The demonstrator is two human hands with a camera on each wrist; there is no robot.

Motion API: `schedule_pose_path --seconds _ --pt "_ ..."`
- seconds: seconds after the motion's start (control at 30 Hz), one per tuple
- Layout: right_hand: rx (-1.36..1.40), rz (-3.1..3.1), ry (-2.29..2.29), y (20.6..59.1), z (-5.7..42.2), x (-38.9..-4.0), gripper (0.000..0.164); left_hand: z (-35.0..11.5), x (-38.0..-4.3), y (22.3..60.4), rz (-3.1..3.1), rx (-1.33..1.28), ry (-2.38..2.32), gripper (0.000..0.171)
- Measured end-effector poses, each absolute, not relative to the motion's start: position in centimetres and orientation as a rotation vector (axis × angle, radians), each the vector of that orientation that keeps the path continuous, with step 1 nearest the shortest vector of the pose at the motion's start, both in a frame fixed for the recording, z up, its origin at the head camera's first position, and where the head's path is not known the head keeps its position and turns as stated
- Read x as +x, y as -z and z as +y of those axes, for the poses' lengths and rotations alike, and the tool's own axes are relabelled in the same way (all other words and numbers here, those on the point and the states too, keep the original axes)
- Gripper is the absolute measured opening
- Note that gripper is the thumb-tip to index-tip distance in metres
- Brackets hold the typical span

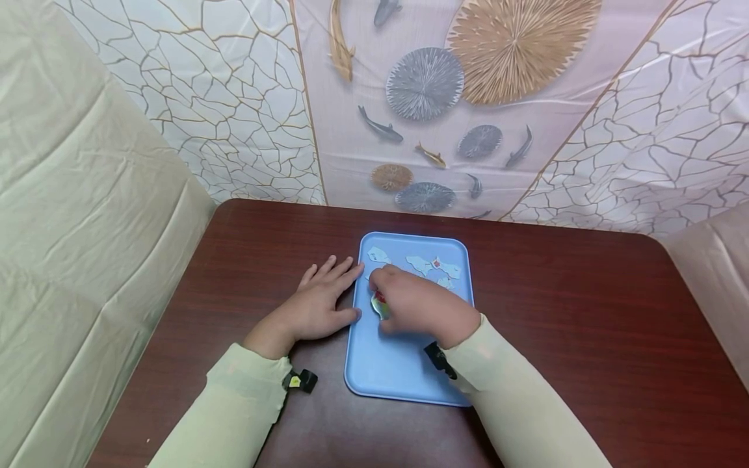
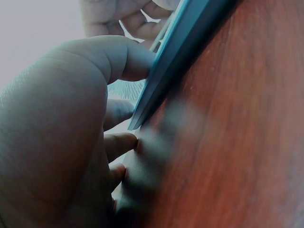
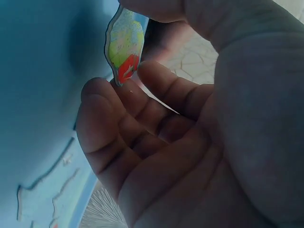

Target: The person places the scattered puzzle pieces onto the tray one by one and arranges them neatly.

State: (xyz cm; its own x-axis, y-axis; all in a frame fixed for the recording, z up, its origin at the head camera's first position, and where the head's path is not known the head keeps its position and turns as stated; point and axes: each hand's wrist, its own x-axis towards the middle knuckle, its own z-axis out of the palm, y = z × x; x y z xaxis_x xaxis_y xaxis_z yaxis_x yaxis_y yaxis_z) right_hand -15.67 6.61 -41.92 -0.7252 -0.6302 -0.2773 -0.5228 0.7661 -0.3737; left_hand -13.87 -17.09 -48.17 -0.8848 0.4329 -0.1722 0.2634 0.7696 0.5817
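A light-blue tray [image 1: 383,383] lies on the table, with several pale irregular puzzle pieces [image 1: 418,264] on its far half. Over the tray, my right hand [image 1: 424,304] pinches a green, yellow and red puzzle piece [image 3: 126,45] between thumb and fingertips. In the head view the same piece [image 1: 380,305] shows at the left of that hand, partly hidden by it. My left hand [image 1: 318,302] rests spread at the tray's left side; its thumb and a fingertip touch the rim, and the left wrist view shows this thumb [image 2: 135,61] against the tray's edge.
The dark reddish-brown table [image 1: 585,325] extends to both sides of the tray. Behind it hangs a patterned cloth [image 1: 351,149] with fish and round shapes. A plain cream cloth [image 1: 88,214] drapes along the left. Each wrist wears a small black device [image 1: 307,381].
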Motion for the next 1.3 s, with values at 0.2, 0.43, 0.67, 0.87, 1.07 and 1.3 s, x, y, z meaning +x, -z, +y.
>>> schedule_pose_path --seconds 0.2,0.43,0.67,0.87,1.07,1.3 --pt "-0.879 2.558 0.328 42.5 6.0 -15.8 0.058 -17.1 -13.8 48.0 2.661 0.537 -0.823 0.087" --pt "-0.884 2.557 0.259 42.5 5.4 -15.6 0.058 -17.1 -13.8 48.0 2.658 0.542 -0.827 0.086" --pt "-0.852 2.550 0.228 42.2 5.1 -15.6 0.062 -17.1 -13.8 48.1 2.664 0.542 -0.819 0.087" --pt "-0.856 2.547 0.206 42.1 5.0 -15.5 0.065 -17.1 -13.8 48.1 2.666 0.538 -0.817 0.087" --pt "-0.867 2.550 0.186 42.3 4.9 -15.6 0.065 -17.1 -13.8 48.2 2.668 0.536 -0.812 0.087" --pt "-0.865 2.551 0.194 42.4 5.0 -15.6 0.062 -17.1 -13.8 48.2 2.663 0.542 -0.818 0.087"
